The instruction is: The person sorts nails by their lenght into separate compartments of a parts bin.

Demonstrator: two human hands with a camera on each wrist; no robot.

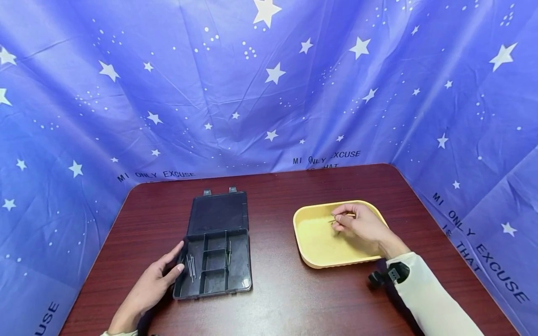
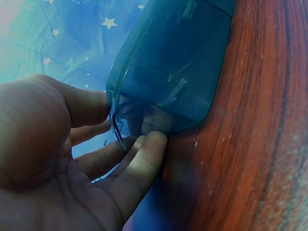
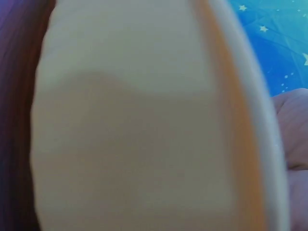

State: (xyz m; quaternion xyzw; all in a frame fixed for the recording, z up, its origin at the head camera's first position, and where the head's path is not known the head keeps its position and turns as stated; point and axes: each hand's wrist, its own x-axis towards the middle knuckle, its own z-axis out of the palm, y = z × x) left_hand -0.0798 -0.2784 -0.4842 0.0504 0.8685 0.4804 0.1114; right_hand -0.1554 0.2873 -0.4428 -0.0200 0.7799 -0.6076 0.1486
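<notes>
A black plastic compartment box (image 1: 215,283) lies on the table at left, its lid (image 1: 218,212) folded back. Several thin silver nail-like rods (image 1: 192,269) lie in its left compartment, and a thin rod (image 1: 229,255) stretches along the right divider. My left hand (image 1: 149,282) grips the box's left wall; the left wrist view has the thumb at the rim and fingers against the side. Over the yellow tray (image 1: 306,247), my right hand (image 1: 363,227) pinches a thin nail-like rod (image 1: 332,221), partly hidden by the fingers. The tray's outer wall (image 3: 134,144) fills most of the right wrist view.
The dark red wooden table (image 1: 273,280) has the box at left and the tray at right, with a stretch of tabletop between them. A blue star-patterned cloth (image 1: 235,93) hangs behind and along both sides.
</notes>
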